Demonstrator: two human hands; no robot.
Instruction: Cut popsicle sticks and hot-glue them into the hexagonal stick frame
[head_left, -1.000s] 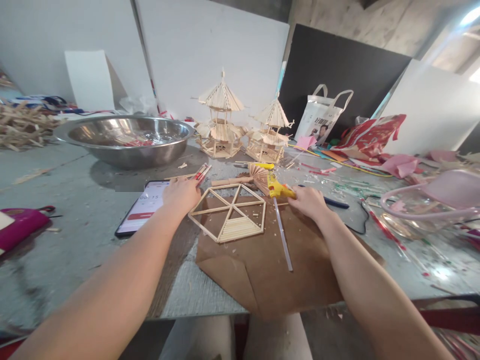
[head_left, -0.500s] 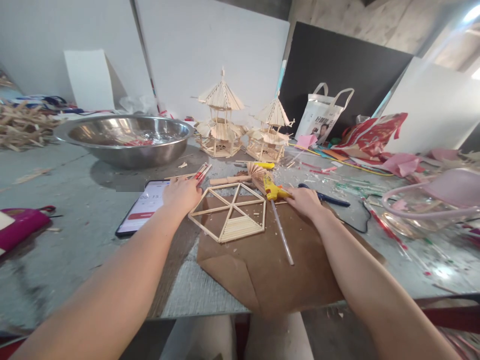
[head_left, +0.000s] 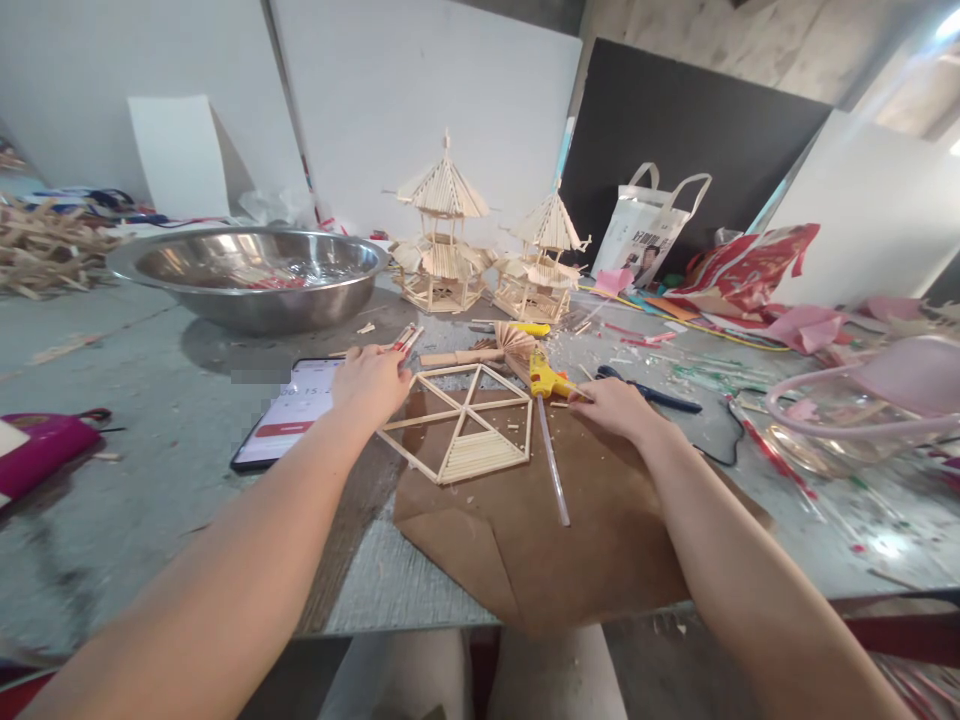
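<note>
A: Right hand point(head_left: 611, 408) is on the brown paper point(head_left: 525, 540), fingertips against the rear of the yellow glue gun point(head_left: 547, 378).

B: Is that a grip?

A: I can't tell: the fingers are half bent and touching, not wrapped round. The gun lies just to the left of them, with its clear glue stick point(head_left: 553, 465) running back toward the person, so the long axis goes far to near.

B: And the left hand point(head_left: 371, 385)?

A: Palm down on the far-left corner of the hexagonal stick frame point(head_left: 461, 428), fingers curled under. Whether they're pinching anything is hidden. The frame sits between the two hands, the left one touching it and the right one nearer the gun.

B: Containers?

A: The steel bowl point(head_left: 251, 300) at back left holds a few red and pale sticks. The pink-rimmed tub point(head_left: 862, 425) on the right has scraps inside, too blurred to name
</note>
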